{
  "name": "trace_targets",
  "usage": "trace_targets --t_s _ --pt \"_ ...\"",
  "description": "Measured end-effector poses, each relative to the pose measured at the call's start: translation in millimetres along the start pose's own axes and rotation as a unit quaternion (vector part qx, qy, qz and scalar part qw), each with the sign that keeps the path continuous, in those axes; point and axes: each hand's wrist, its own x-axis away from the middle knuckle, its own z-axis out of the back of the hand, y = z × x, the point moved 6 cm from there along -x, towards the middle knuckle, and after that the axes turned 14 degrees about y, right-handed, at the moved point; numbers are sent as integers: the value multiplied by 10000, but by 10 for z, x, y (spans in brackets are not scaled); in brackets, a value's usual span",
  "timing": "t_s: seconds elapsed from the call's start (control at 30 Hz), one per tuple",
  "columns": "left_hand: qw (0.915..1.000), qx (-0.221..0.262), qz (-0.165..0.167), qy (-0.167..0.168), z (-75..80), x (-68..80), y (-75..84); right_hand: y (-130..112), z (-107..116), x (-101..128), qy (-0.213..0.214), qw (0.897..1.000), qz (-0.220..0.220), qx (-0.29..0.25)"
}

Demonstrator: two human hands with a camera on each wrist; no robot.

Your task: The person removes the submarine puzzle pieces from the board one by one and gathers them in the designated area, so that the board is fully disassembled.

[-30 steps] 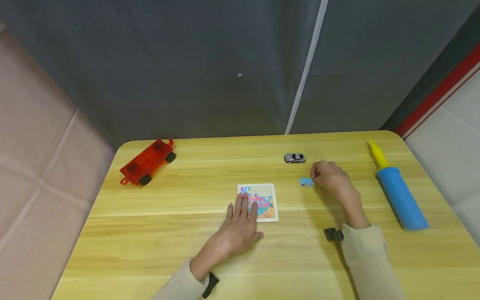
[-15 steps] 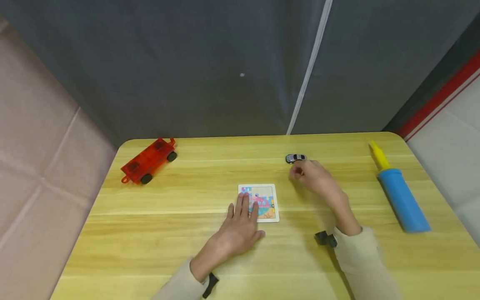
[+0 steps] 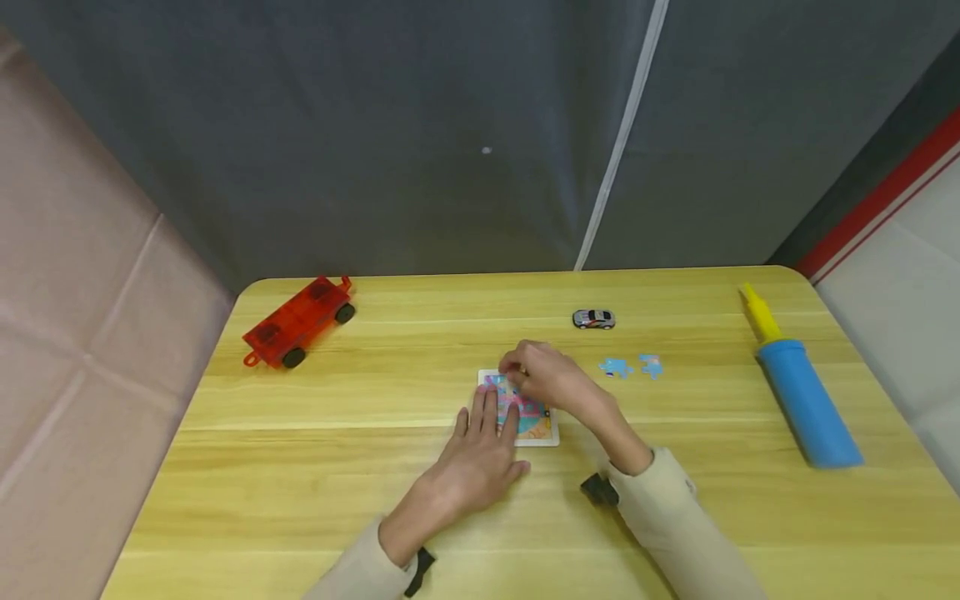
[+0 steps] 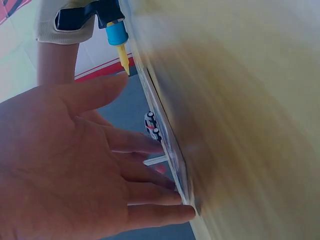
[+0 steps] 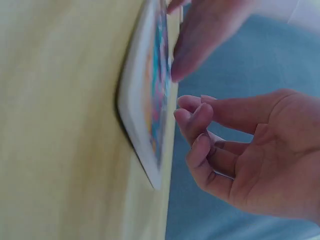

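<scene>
Puzzle board [image 3: 542, 427]: flat, square, white-rimmed; left hand [image 3: 476, 463] presses flat on it, right hand [image 3: 542, 377] hovers above, fingers curled, holding nothing discernible.

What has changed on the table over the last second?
The right hand moved from the loose blue puzzle pieces near the toy car leftward to the puzzle board, fingers now curled over it. Whether it carries a piece cannot be told. Two loose pieces now show where the hand had hidden all but one. The left hand stayed flat on the board; the red wagon and blue pump did not move.
</scene>
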Motion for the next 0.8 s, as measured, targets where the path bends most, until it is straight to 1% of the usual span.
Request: trace_targets --t_s 0.03,0.1,0.23,0.27,0.33,0.4,0.5,0.6,0.8 --pt "9999 -123 -11 7 6 7 8 -6 -19 -5 -18 10000 -4 20" --pt "9999 -156 18 -6 2 14 11 -14 -49 -8 -54 10000 -70 37" --pt "9985 -537 68 -37 0 25 22 -14 -64 -14 -37 9999 -163 32" --pt "9988 -485 114 -33 -15 22 11 -19 -63 -16 -38 9998 -183 16" --pt "9982 -574 168 -44 -28 22 8 -20 -59 -18 -39 9998 -183 -14" --pt "9984 -532 203 -41 -40 23 8 -20 -57 -17 -55 9998 -189 -38" --pt "9981 -579 191 -41 -35 34 20 -25 -60 -12 -63 9999 -127 -32" --pt "9973 -720 163 -41 -15 39 34 -25 -70 -10 -59 9999 -86 29" --pt "9963 -812 247 -114 -14 30 47 -22 -71 6 69 9996 -85 256"
